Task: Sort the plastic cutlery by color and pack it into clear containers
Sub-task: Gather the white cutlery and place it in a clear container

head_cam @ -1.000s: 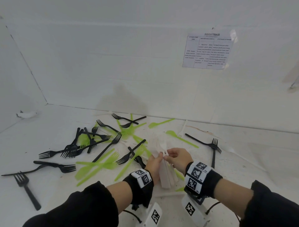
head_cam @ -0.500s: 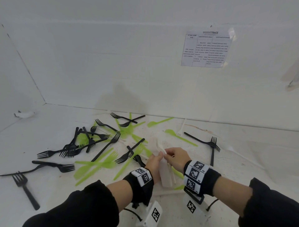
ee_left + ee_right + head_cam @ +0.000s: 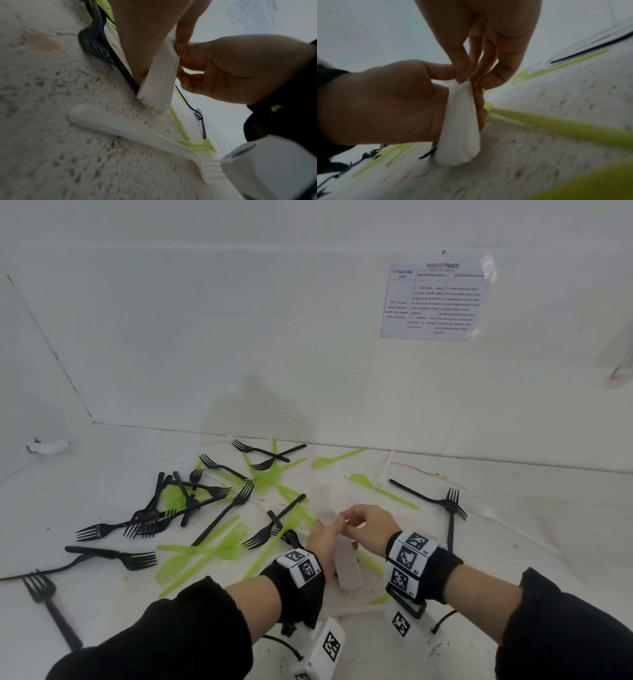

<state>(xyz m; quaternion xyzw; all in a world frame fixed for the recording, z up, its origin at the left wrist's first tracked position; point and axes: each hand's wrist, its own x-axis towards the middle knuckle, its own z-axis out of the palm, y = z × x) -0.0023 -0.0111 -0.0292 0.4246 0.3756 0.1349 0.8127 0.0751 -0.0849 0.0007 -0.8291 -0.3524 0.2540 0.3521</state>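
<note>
White walled bench (image 3: pixel 102 484), stained and speckled, with a printed sheet taped to the back wall (image 3: pixel 435 301) — header reads "INSIGHTTRACE", table text below too small to read. Left hand (image 3: pixel 323 537) grips a tight stack of white plastic cutlery handles (image 3: pixel 346 568), butt ends standing on the bench; right hand (image 3: pixel 368 527) pinches the top of the same stack, whose utensil heads are blurred and can't be identified. Scattered black plastic forks (image 3: pixel 150 515) and lime-green plastic cutlery (image 3: pixel 205 549) lie to the left and behind. Lone white plastic utensil (image 3: pixel 130 129) lies beside the stack — its head cut off by the wrist camera housing.
</note>
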